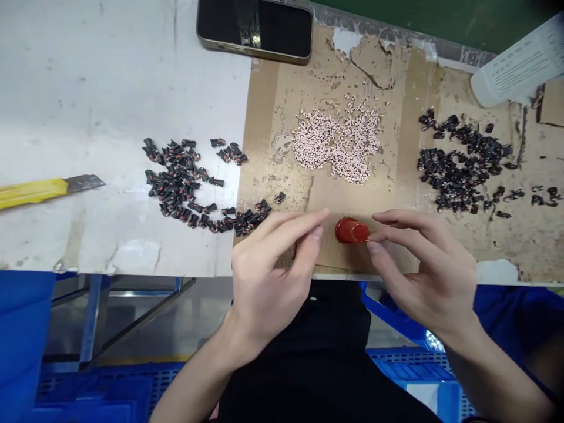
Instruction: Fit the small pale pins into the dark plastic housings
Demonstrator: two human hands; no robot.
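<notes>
A small red cup-shaped piece (352, 230) stands on the cardboard between my hands, with a narrower round top. My left hand (275, 270) is to its left, fingers stretched out and thumb slightly apart, with nothing visible between them. Close to the red piece's right side, my right hand (425, 270) pinches thumb and forefinger together. A tiny pale bit shows at those fingertips, too small to name. Beyond the red piece lies a spread of small copper-coloured metal parts (315, 141). Small black parts with coppery ends (176, 176) are heaped at left, and more black parts (458, 170) at right.
A phone (255, 29) lies at the back edge. On the left is a yellow utility knife (39, 191) with its blade out. A translucent white container (520, 61) lies at the back right. Worn cardboard (259, 106) covers part of the white table (110, 70). Blue crates (97, 399) are below.
</notes>
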